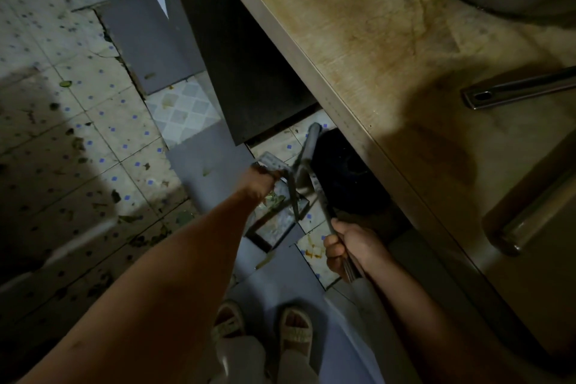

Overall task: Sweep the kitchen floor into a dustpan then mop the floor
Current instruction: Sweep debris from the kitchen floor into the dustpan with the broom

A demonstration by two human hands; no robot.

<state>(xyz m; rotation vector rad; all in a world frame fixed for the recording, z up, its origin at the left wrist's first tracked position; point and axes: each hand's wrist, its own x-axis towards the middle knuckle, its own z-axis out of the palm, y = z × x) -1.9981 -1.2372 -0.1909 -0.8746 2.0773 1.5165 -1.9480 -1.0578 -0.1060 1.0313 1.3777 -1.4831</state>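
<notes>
While the left arm stretches forward and down, the left hand (pixel 260 179) curls its fingers around the top edge of a dustpan (pixel 276 221) standing on the floor (pixel 93 121) with green scraps inside. Just right of it, the right hand (pixel 347 248) grips a broom handle (pixel 324 212), its fingers wrapped closed. That handle slants up and away toward the dark space under the counter (pixel 374 56).

Dark square dustpan (pixel 276 224) on tiled floor (pixel 93 121), green scraps inside, beside thin tilted broom handle (pixel 324 212).
</notes>
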